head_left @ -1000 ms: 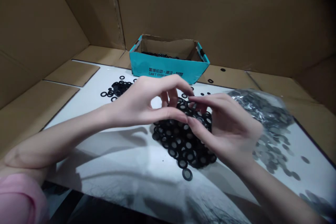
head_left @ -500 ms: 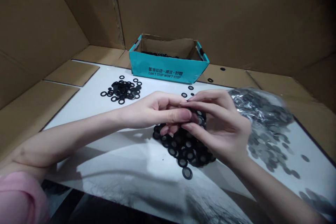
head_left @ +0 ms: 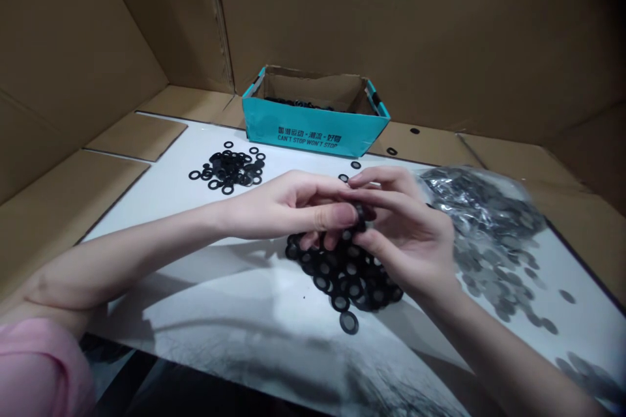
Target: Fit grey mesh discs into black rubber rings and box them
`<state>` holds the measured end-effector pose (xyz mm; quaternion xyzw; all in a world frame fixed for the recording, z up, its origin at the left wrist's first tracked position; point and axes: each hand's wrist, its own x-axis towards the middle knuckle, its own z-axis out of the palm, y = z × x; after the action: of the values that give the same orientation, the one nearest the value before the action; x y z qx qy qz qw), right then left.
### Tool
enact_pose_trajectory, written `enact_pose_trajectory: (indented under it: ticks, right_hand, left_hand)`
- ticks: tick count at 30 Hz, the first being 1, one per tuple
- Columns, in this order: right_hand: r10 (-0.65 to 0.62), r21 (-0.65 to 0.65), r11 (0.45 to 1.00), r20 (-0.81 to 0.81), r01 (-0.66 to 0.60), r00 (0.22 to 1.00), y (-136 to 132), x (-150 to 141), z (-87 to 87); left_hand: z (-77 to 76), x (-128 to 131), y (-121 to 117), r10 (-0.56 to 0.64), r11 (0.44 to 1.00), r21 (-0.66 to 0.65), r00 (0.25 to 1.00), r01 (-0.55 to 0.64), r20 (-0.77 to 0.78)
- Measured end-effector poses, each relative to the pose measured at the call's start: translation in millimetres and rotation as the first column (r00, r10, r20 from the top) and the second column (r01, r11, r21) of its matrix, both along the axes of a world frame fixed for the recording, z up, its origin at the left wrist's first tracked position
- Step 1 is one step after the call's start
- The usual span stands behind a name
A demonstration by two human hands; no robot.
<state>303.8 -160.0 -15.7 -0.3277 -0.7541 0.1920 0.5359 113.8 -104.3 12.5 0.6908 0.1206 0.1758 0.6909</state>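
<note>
A person's two bare hands meet above the table, over the near side of a heap of black rings with pale grey centres. The left hand has its thumb and forefinger closed on a small black ring (mostly hidden by skin), which sits at the thumb's tip, between the hands. The right hand curls close around the ring's other side, its forefinger by the left fingertips and its thumb lower; whether it too grips the ring cannot be told. A smaller pile of rings lies beyond the left forearm. Behind stands a turquoise box, open at the top, with dark pieces inside. To the right, a clear bag holds grey discs, and loose discs lie spread before it.
</note>
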Motion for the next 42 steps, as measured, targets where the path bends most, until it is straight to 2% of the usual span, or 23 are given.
enact_pose_trajectory:
  ticks: [7,11,13,15,18,21,26,30,35,37,39,42]
  right_hand:
    - [0.066,-0.041,0.997,0.019,-0.065,0.998,0.5,0.7,-0.2]
    - [0.014,-0.005,1.000,0.017,-0.013,1.000,-3.6,0.2,3.3]
    - [-0.073,0.041,0.997,0.015,0.072,0.997,-6.5,-0.9,5.7]
    - [-0.148,0.076,0.986,0.043,0.145,0.988,-9.1,-2.6,8.2]
    - [-0.178,0.077,0.982,0.108,0.170,0.978,-11.7,-5.0,11.9]
    - [-0.161,0.024,0.987,0.138,0.159,0.977,-13.3,-6.2,15.3]
    - [-0.144,-0.066,0.986,0.119,0.152,0.982,-15.9,-7.3,16.6]
    - [-0.158,-0.072,0.983,0.131,0.168,0.979,-14.9,-6.5,17.7]
    - [-0.130,-0.032,0.988,0.329,0.149,0.935,-9.6,-3.1,27.2]
    - [-0.105,-0.071,0.988,0.354,0.139,0.929,-8.8,-2.9,29.8]
    - [-0.095,-0.155,0.977,0.298,0.147,0.950,-8.9,-3.6,30.1]
    - [-0.121,-0.258,0.951,0.190,0.169,0.974,-9.6,-4.5,28.6]
  left_hand:
    - [3.7,-0.1,-3.4,0.074,0.990,0.121,0.997,-0.076,0.024]
    - [5.2,-0.4,-4.5,0.190,0.933,0.303,0.980,-0.197,0.054]
    - [5.5,-1.0,-3.8,0.227,0.865,0.437,0.969,-0.248,0.101]
    - [5.5,-1.6,-3.4,0.238,0.763,0.582,0.959,-0.281,0.150]
    - [5.2,-2.1,-3.6,0.242,0.609,0.736,0.953,-0.297,0.184]
    - [5.9,-2.4,-4.1,0.244,0.533,0.796,0.953,-0.286,0.179]
    - [10.7,-3.9,-4.1,0.245,0.507,0.822,0.957,-0.261,0.154]
    - [14.1,-5.9,-2.9,0.260,0.470,0.851,0.959,-0.232,0.117]
    - [18.2,-8.4,-0.8,0.267,0.389,0.914,0.964,-0.114,0.007]
    - [18.8,-8.4,-0.7,0.270,0.396,0.916,0.962,-0.069,-0.044]
    - [17.0,-7.1,-0.9,0.259,0.434,0.899,0.963,-0.053,-0.068]
    - [11.5,-4.0,-1.6,0.262,0.475,0.874,0.965,-0.104,-0.028]
